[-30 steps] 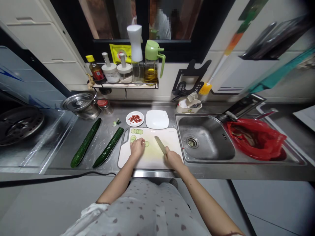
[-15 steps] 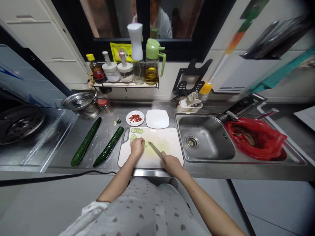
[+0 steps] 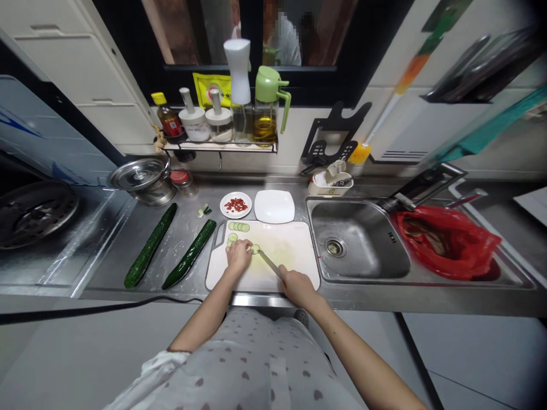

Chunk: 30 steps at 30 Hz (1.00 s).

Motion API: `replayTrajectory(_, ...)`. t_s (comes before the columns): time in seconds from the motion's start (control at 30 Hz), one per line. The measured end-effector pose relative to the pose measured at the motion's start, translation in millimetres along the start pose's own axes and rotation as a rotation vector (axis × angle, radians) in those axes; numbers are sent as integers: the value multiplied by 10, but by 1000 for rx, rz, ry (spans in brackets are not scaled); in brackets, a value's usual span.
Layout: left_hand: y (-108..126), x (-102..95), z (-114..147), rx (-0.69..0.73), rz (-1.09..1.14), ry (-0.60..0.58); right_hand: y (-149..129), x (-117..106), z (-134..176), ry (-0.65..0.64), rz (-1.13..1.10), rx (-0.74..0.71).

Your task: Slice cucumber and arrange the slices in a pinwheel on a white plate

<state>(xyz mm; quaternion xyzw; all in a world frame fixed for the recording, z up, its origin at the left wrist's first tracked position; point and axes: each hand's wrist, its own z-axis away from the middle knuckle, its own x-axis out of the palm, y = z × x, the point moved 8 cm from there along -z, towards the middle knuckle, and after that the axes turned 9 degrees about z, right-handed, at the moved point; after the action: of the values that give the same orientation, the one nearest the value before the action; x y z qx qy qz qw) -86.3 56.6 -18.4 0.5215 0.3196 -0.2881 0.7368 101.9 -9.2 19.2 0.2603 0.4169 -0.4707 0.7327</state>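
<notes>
One slice point(image 3: 255, 249), knife point(image 3: 270, 263) seemingly nearer

Counter point(image 3: 175, 239): stainless steel, surface glossy, whitish streaks toward the left end. Directly on it, rear left: lidded pot point(image 3: 147, 183), with a red-capped jar point(image 3: 183, 183) just beside it. Forward of these, two whole cucumbers point(image 3: 151, 245), both slanted, apart from each other. Small green-and-white scraps point(image 3: 203, 210) lie near the round plate point(image 3: 224, 206). Right of that, a squarish dish point(image 3: 274, 206). Board point(image 3: 294, 239): flat, close to the front edge. Rear, behind the sink point(image 3: 367, 250)'s left corner: utensil holder point(image 3: 330, 190), upright.
</notes>
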Motion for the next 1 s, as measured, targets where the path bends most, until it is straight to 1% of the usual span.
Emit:
replayTrajectory(0.23,-15,13,-3,-8,4,-7,9,-10,-15,-4,8,-8)
replayTrajectory(0.4,-12,10,7,2,12,5,4,-14,-25,-38,16,-10)
replayTrajectory(0.67,-8,13,9,3,7,7,-37,-77,-46,-62,5,-29)
replayTrajectory(1.0,8,-5,17,7,9,11,-93,-104,-163,-50,29,-31)
